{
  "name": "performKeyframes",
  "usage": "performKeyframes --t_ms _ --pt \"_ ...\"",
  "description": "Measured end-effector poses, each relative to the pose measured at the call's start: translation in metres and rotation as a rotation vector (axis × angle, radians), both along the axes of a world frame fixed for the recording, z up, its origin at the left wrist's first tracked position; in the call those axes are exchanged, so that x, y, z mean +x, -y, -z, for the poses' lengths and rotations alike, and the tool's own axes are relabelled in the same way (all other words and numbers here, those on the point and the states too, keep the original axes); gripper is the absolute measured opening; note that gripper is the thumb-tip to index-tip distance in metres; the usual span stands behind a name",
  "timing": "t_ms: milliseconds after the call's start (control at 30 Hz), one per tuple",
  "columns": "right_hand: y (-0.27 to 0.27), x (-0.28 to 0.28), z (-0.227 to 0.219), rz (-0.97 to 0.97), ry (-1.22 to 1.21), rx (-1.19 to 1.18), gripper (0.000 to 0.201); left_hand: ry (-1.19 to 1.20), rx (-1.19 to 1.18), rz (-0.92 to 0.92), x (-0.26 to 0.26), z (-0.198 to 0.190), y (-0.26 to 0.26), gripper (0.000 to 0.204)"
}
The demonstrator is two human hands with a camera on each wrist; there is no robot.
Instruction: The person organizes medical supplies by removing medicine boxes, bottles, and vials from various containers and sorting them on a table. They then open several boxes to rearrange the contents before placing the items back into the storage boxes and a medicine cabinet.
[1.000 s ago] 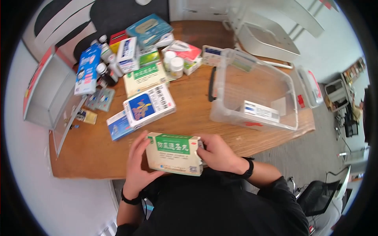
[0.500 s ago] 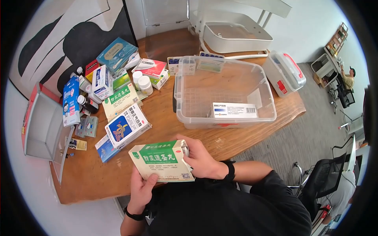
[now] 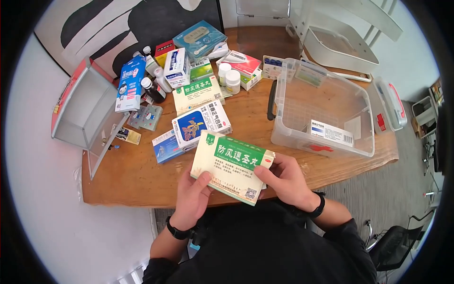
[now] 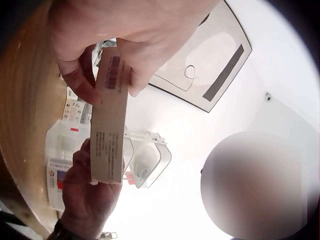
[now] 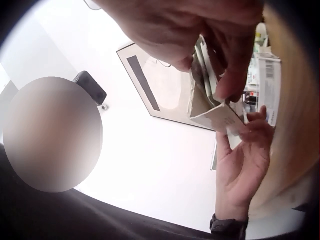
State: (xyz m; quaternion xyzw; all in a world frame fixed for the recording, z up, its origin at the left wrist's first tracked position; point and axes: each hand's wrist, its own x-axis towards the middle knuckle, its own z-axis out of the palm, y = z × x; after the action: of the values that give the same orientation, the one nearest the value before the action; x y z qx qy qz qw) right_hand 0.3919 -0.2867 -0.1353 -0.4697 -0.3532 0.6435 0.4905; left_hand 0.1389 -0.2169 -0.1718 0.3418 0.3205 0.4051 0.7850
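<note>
Both hands hold a cream and green medicine box (image 3: 227, 163) above the table's front edge, its printed front facing up. My left hand (image 3: 191, 201) grips the lower left side, thumb on the front. With its thumb over the front, my right hand (image 3: 288, 184) pinches the right end. In the left wrist view the narrow side of the box (image 4: 107, 125) shows a barcode. The right wrist view shows that end of the box open, with a loose cardboard flap (image 5: 217, 117) and flat, pale contents between the right fingers.
A clear plastic bin (image 3: 279, 128) at right holds a white box (image 3: 331, 133). Several medicine boxes (image 3: 201, 124), white bottles (image 3: 232, 81) and a brown bottle (image 3: 153, 90) crowd the back left. A clear-doored case (image 3: 78, 111) stands far left, a red-handled container (image 3: 385, 106) far right.
The box now tilts down to the right. My right thumb has moved from the open end onto the front, and my left hand still holds its side. The head view has also shifted.
</note>
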Motion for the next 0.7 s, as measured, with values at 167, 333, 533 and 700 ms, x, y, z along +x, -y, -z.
performKeyframes --t_ms 167,333,533,700 --pt "0.000 -0.015 0.016 0.081 -0.080 0.132 0.040 -0.005 -0.071 0.136 0.015 -0.011 0.016 0.062" --pt "0.004 -0.007 0.014 0.012 -0.126 0.108 0.050 -0.013 -0.086 0.146 0.005 -0.022 0.007 0.059" --pt "0.047 0.022 -0.018 0.044 0.215 0.270 0.066 -0.147 0.130 0.056 -0.029 -0.054 -0.011 0.053" --pt "0.085 0.066 -0.047 0.329 0.790 0.826 0.039 -0.335 0.332 0.089 -0.027 -0.124 -0.045 0.063"
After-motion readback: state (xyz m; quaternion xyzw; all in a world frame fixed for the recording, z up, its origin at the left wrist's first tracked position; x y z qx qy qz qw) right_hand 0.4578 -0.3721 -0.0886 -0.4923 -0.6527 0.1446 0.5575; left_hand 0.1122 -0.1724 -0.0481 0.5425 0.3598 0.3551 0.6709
